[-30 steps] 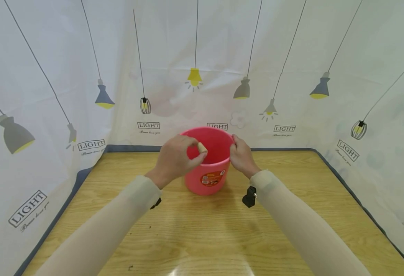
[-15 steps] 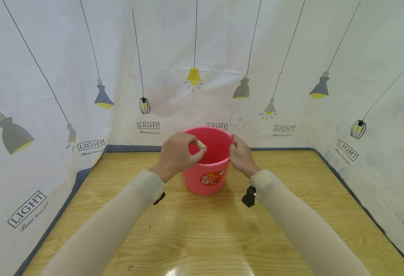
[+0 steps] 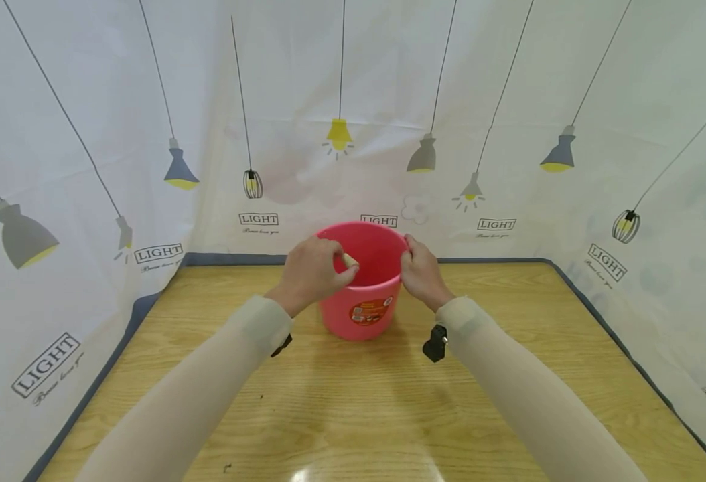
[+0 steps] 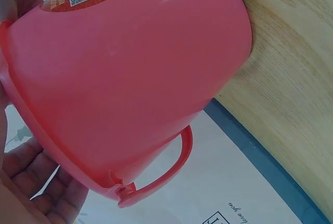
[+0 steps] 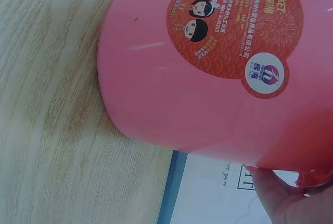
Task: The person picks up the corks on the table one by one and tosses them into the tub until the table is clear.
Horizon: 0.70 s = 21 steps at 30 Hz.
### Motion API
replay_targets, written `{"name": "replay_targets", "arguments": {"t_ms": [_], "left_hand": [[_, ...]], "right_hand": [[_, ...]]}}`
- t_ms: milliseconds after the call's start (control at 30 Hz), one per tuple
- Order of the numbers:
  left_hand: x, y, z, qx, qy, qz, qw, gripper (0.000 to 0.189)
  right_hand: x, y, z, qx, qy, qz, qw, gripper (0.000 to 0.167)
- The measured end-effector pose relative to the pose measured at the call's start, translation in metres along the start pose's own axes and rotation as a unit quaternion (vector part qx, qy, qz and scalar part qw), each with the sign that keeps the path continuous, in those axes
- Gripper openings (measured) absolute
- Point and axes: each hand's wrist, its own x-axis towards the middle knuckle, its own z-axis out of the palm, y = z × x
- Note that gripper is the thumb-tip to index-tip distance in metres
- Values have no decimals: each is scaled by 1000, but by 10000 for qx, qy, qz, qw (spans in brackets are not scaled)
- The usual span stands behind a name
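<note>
A pink bucket point(image 3: 356, 311) with a red label stands upright on the table. Above its opening, on the left, my left hand point(image 3: 313, 271) pinches a small cream-coloured piece point(image 3: 349, 260) between thumb and fingers; its kind is too small to tell. My right hand point(image 3: 424, 273) grips the bucket's right rim, its thumb on top. In the left wrist view, fingers of the left hand point(image 4: 39, 177) show by the rim, and a red loop handle point(image 4: 177, 167) hangs from the bucket's side. The right wrist view shows the label point(image 5: 239, 31) and part of the right hand point(image 5: 291, 200) at the rim.
Under the bucket lies a wood-grain table point(image 3: 353, 402). A white curtain point(image 3: 353, 167) printed with lamps encloses the back and both sides, its dark blue border point(image 3: 491, 260) running along the table's edges. Black devices point(image 3: 435, 344) are strapped to the wrists.
My left hand has shifted slightly to the right, and the cream piece has changed its tilt between the fingers. My right hand and the bucket have stayed in place.
</note>
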Motion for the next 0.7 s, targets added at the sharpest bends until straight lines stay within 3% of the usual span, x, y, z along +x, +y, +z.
{"name": "replay_targets", "arguments": {"t_ms": [167, 333, 700], "left_hand": [[1, 1, 0, -67, -188, -159, 9997, 30], [0, 1, -2, 2, -390, -367, 9986, 46], [-4, -2, -4, -74, -57, -224, 9997, 50]], "right_hand": [[0, 0, 0, 36, 7, -29, 10000, 53], [0, 0, 1, 89, 5, 7, 10000, 53], [-1, -1, 0, 42, -6, -21, 10000, 53]]}}
